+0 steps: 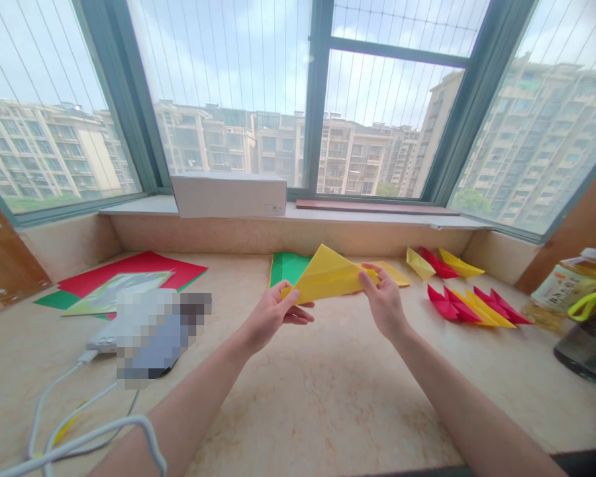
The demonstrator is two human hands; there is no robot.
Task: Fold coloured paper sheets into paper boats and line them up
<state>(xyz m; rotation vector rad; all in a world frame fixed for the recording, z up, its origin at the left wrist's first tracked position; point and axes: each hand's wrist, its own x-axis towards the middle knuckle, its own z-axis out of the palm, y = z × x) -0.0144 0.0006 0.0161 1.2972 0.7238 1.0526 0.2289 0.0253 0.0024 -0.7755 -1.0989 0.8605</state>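
A folded sheet of yellow paper [325,277] is held up over the counter, its pointed peak toward the window. My left hand [278,306] pinches its lower left corner between thumb and fingers, the other fingers lying beneath. At the right end, my right hand [381,297] grips the paper with thumb and fingertips. Behind it lies green paper [287,266], partly hidden by the yellow sheet. Another piece of yellow paper [393,273] rests on the counter just beyond my right hand.
Several folded paper boats in red [449,306] and yellow [483,310] stand on the right, near a drink bottle [563,288] and a dark jug [589,341]. Red sheets [134,268], a blurred-out object [153,338] and white cables [47,391] lie left. A white box [228,195] sits on the sill.
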